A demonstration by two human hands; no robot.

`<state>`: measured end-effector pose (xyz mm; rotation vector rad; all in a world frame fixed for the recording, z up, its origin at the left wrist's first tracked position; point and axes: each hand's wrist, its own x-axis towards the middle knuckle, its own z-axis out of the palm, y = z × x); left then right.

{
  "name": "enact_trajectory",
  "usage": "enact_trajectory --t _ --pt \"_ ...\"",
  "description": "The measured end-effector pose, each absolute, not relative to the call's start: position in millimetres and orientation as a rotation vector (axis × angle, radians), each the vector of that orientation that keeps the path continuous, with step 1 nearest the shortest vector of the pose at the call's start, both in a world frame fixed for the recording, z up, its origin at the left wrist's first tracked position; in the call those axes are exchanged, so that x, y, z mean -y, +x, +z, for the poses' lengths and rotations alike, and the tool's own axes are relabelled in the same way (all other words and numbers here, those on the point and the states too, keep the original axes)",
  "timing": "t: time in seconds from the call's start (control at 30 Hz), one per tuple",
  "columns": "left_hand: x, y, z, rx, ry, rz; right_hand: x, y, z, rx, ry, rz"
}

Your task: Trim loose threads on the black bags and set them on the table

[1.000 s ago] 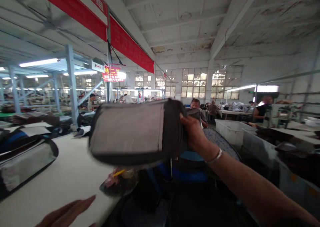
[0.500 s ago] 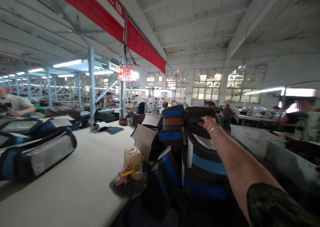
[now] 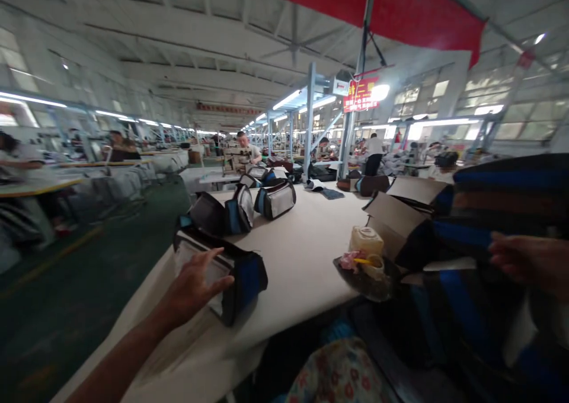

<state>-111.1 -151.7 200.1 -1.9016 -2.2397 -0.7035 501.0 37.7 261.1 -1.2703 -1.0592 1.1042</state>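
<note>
My left hand reaches out with fingers apart onto a black, grey and blue bag lying near the front left edge of the white table. It touches the bag's grey panel without gripping it. My right hand hangs at the right edge in front of a tall stack of black and blue bags. It is blurred, its fingers look loosely curled and nothing shows in it.
More bags lie farther along the table. A dark dish with small items and a jar sits beside the stack. Cardboard pieces lean on the stack. Other people work at tables behind. A green aisle floor runs along the left.
The view has swung left. My right hand has let go of the bag it set on the stack and pulled back. My left hand has reached onto a bag on the table.
</note>
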Motion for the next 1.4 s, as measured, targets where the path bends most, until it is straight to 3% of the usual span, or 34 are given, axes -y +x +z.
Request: enact_trajectory --t 0.1,0.3,0.43,0.6,0.83,1.03,1.27,1.4 --pt "136 -95 178 2.244 -1.812 -0.734 -18 426 219 1.771 -1.381 1.188" --pt "126 -67 176 2.077 -1.723 -0.745 60 287 166 2.685 -1.003 0.795" --pt "128 -64 188 1.874 -1.916 -0.701 77 250 173 2.843 -0.686 0.591" --pt "139 -18 195 1.669 -2.132 -0.736 78 235 213 2.503 -0.185 0.393" --pt "165 85 189 1.843 -2.561 -1.083 108 260 265 2.408 -0.132 0.810" --pt "173 86 233 1.908 -3.106 -1.402 103 292 265 2.443 -0.391 1.204" --pt "144 95 250 1.851 -3.616 -1.178 75 332 246 2.413 -0.651 1.332" --pt "136 108 250 1.934 -3.746 -1.114 72 342 249 2.338 -0.567 1.460"
